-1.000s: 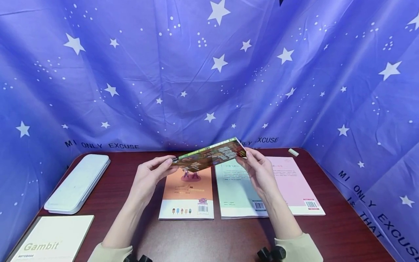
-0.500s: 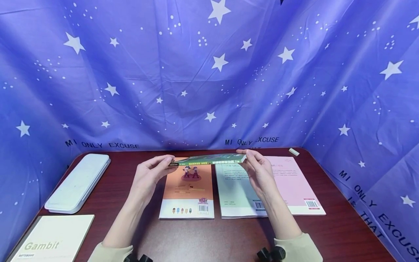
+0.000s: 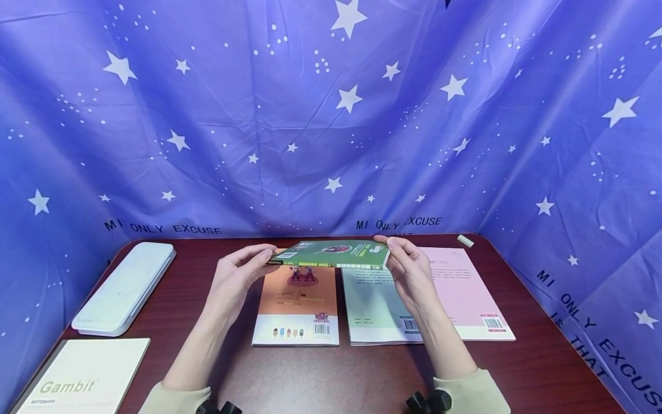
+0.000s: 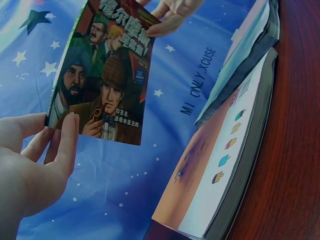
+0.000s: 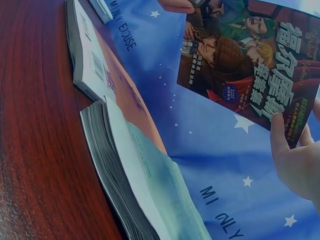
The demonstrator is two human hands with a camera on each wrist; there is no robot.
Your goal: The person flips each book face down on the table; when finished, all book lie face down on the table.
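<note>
A thin paperback book is held up over the table between both hands, its green back upward and its spine toward me. My left hand pinches its left end between thumb and fingers. At the opposite end, my right hand grips the corner the same way. The underside shows in the left wrist view as an illustrated cover with a pipe-smoking man in a brown cap. In the right wrist view that cover tilts above the other books, the right thumb lying against its title end.
Below lie an orange-and-white book, a pale green book and a pink book. A white case and a Gambit notebook are at left. A small pale block sits near the back edge, before a starry blue curtain.
The held book has rotated between my hands: its dark illustrated cover faced me, then it was nearly edge-on, and now its green back shows. Both hands stay almost in place.
</note>
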